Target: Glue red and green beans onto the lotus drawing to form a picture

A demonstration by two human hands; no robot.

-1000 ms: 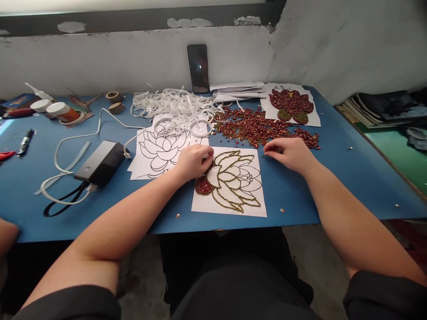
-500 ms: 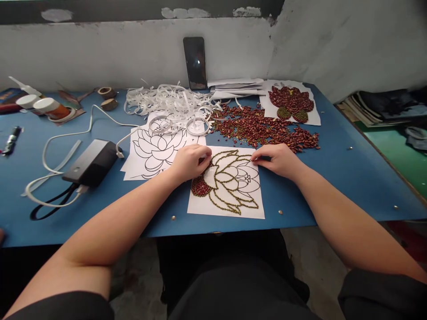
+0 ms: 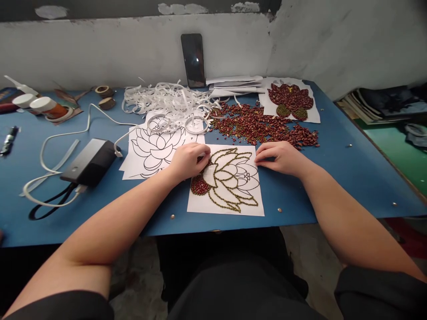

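A white sheet with a lotus drawing (image 3: 248, 206) lies near the table's front edge. Green beans trace many of its petal lines, while the petals at the right are bare ink. Red beans (image 3: 200, 185) fill a rounded patch at its left. Over the sheet's upper left, my left hand (image 3: 191, 161) is closed in a pinch at the dark bean patch; whatever its fingertips hold is hidden. At the sheet's upper right edge, my right hand (image 3: 278, 157) has thumb and fingers brought together, and I cannot make out anything between them.
Loose red and green beans (image 3: 263, 124) spread behind the sheet. Paper strips (image 3: 163, 100), printed lotus sheets (image 3: 153, 151) and an upright phone (image 3: 193, 60) are farther back. A finished bean lotus (image 3: 290, 100) lies back right. A black power bank (image 3: 90, 162) with cables sits left.
My right hand has shifted slightly to the right, its fingertips now at the sheet's edge. My left hand stays at the bean patch. The whole view has moved slightly.
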